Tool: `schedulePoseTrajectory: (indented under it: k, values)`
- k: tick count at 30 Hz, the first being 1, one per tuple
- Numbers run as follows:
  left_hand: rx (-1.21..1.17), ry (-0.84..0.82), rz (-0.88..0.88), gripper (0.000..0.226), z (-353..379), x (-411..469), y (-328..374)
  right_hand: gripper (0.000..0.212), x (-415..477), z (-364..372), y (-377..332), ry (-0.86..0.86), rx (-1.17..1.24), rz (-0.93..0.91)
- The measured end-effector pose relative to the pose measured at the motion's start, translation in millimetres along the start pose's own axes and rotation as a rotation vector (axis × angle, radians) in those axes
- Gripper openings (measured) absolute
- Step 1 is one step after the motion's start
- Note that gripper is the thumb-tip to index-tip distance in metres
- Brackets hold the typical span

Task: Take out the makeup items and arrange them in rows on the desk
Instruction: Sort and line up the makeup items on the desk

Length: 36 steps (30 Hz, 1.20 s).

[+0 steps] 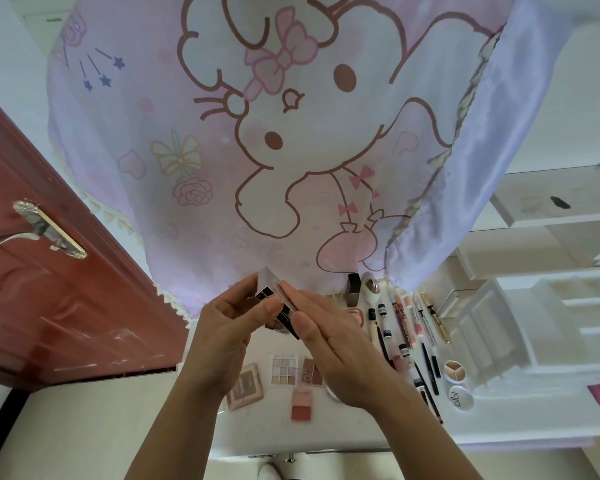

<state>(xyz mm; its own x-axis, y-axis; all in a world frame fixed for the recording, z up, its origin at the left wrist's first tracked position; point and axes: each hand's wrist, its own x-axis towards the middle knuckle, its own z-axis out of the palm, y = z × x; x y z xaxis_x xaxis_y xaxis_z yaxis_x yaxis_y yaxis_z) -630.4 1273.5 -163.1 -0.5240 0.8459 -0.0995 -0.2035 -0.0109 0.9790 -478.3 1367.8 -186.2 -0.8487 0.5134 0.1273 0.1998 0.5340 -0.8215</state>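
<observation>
Left hand (222, 327): fingers (245, 292) curled round the near-left side of a clear case (269, 287), thumb pressed on its front face. Firm grip.
Right hand (336, 344): fingers (302, 299) straight and together, laid flat along the case's right side; thumb sits by its lower end. Cannot tell whether the thumb bears on it.

Clear case: boxy, hard, see-through plastic with dark dividers inside. It is held tilted just above the frame's centre, between both hands and off the bench (343, 431).

Bench: white, smooth. Below the hands is a row of flat square palettes: a pink one (248, 384), a pale nine-pan one (284, 370) and a rosy one (310, 370). A small pink blush compact (302, 405) lies just below that row.

Right of the hands, slim pencils and tubes (404, 334) lie side by side. Two round white compacts (457, 384) lie at their lower right. A dark upright box (354, 289) stands at the back of the bench.

Above, a pink cloth (291, 133) printed with a cartoon rabbit and trimmed with lace hangs down. At left is a red door (66, 306) with a metal handle. At right is a white shelf unit (534, 299).
</observation>
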Motion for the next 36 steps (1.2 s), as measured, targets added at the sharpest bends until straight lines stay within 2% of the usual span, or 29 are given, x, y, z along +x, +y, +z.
schedulePoseTrajectory:
  k: [5,10,15,18,21,23,28,32,36]
  values:
    - [0.015,-0.017,0.012,0.086,-2,5,-1,0.051,1,1,0,0.013,-0.061,-0.006]
    - [0.045,-0.062,0.015,0.05,-2,6,-1,0.048,2,-5,4,0.086,-0.047,-0.01]
    - [0.02,-0.05,-0.034,0.053,-3,8,-4,0.05,11,-12,11,0.088,-0.07,-0.016]
    - [-0.053,-0.085,-0.131,0.054,-5,11,-9,0.058,16,-16,17,0.156,-0.031,0.017]
    - [-0.121,-0.092,-0.204,0.068,-3,19,-11,0.064,27,-29,16,0.134,-0.014,0.037]
    - [-0.214,-0.049,-0.226,0.072,-5,24,-13,0.058,37,-33,13,0.097,-0.006,0.034]
    - [-0.365,0.013,-0.299,0.049,-2,25,-26,0.052,35,-30,22,0.04,-0.006,0.083]
    - [-0.406,0.053,-0.358,0.057,-2,28,-32,0.035,34,-27,34,0.054,0.013,0.057]
    - [-0.486,0.025,-0.453,0.07,-9,27,-47,0.02,35,-19,41,0.197,0.067,0.038]
